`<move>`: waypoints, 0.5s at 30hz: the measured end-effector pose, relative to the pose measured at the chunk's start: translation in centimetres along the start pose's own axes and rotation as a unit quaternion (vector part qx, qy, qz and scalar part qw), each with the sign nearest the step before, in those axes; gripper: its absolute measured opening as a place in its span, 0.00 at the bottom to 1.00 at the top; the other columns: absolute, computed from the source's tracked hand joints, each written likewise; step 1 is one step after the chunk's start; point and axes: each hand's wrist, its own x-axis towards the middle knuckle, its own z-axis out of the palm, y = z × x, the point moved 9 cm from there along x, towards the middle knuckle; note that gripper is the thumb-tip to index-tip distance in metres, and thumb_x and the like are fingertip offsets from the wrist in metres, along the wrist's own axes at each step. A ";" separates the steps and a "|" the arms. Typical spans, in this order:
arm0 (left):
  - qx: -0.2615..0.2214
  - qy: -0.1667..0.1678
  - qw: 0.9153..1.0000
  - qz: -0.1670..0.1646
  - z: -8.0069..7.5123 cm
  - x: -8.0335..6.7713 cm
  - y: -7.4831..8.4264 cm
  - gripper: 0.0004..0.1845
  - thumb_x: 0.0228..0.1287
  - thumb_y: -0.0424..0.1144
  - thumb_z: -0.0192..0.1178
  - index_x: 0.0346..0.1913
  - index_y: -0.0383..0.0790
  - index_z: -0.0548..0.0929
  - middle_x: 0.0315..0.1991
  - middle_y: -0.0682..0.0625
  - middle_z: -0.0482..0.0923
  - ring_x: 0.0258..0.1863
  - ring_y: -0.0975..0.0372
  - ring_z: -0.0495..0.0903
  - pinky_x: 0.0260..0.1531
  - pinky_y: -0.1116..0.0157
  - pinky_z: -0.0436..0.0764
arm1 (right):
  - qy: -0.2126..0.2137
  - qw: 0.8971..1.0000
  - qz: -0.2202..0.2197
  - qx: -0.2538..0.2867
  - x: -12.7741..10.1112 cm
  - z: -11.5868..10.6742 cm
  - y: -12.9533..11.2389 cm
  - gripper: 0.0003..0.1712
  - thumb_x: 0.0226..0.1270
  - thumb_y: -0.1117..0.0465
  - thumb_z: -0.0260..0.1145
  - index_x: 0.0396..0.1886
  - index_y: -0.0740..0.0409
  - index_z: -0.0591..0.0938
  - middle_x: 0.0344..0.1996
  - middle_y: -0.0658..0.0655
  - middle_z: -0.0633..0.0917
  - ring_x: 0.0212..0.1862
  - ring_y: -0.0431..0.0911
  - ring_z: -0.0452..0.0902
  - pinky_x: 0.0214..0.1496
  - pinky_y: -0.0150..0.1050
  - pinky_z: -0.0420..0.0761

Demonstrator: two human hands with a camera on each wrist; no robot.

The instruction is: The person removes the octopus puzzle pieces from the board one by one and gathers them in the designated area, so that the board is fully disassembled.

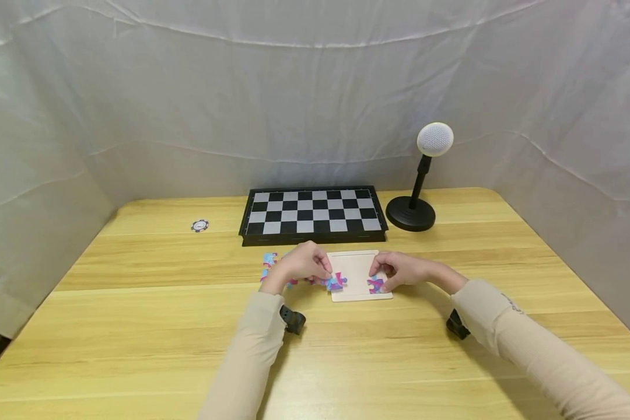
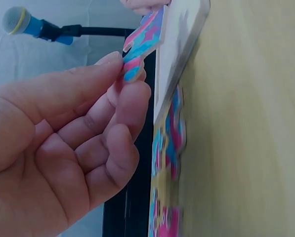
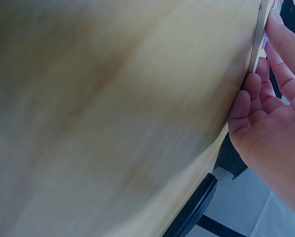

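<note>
Pink-and-blue puzzle pieces are the centre of the work on the wooden worktop (image 1: 136, 326). A pale puzzle tray (image 1: 354, 268) lies flat just in front of the chessboard (image 1: 313, 213), and both hands are at it.

The left hand (image 1: 303, 265) is curled at the tray's left edge, pinching one piece (image 1: 335, 283) between thumb and fingertips; the left wrist view shows this piece (image 2: 143, 42) gripped at one end, its other end over the tray's rim (image 2: 179, 54). Beside and partly under that hand, loose pieces (image 1: 270, 263) lie on the worktop just left of the tray; in the wrist view they (image 2: 168, 163) show as a blurred coloured row along the tray's side.

The right hand (image 1: 399, 269) rests at the tray's right edge, fingers bent, its fingertips on or just beside a second piece (image 1: 375, 285) lying in the tray's near right corner. Whether it grips that piece cannot be told. The right wrist view shows this hand (image 3: 268, 113) with loosely curled fingers against the tray's edge (image 3: 256, 44).

Further back, a microphone (image 1: 434, 140) on a round black stand is right of the chessboard, and a small chip (image 1: 199, 226) lies well to the left.
</note>
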 end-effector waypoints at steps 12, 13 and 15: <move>-0.004 0.012 1.000 0.003 -1.9 -1.8 -1.5 0.03 0.52 0.26 0.62 0.24 0.32 0.79 0.16 0.49 0.75 0.13 0.63 0.69 0.16 0.70 0.69 | 0.003 1.000 0.009 -0.004 0.0 0.0 0.2 0.13 0.52 0.67 0.67 0.38 0.64 0.76 0.28 0.54 0.69 0.32 0.46 0.62 0.34 0.34 0.64; -0.004 0.012 1.000 0.003 -2.0 -1.9 -1.7 0.03 0.52 0.26 0.62 0.24 0.32 0.79 0.16 0.49 0.75 0.13 0.63 0.68 0.16 0.70 0.69 | 0.004 1.000 0.012 -0.004 0.0 0.0 0.2 0.13 0.52 0.67 0.67 0.38 0.63 0.76 0.28 0.54 0.69 0.32 0.46 0.62 0.34 0.34 0.64; -0.005 0.009 1.000 0.001 -2.2 -2.2 -1.9 0.03 0.52 0.26 0.62 0.24 0.32 0.80 0.16 0.49 0.75 0.13 0.63 0.68 0.16 0.70 0.69 | 0.006 1.000 0.017 -0.005 0.0 0.0 0.2 0.13 0.51 0.67 0.68 0.38 0.63 0.76 0.28 0.54 0.69 0.33 0.46 0.62 0.34 0.34 0.64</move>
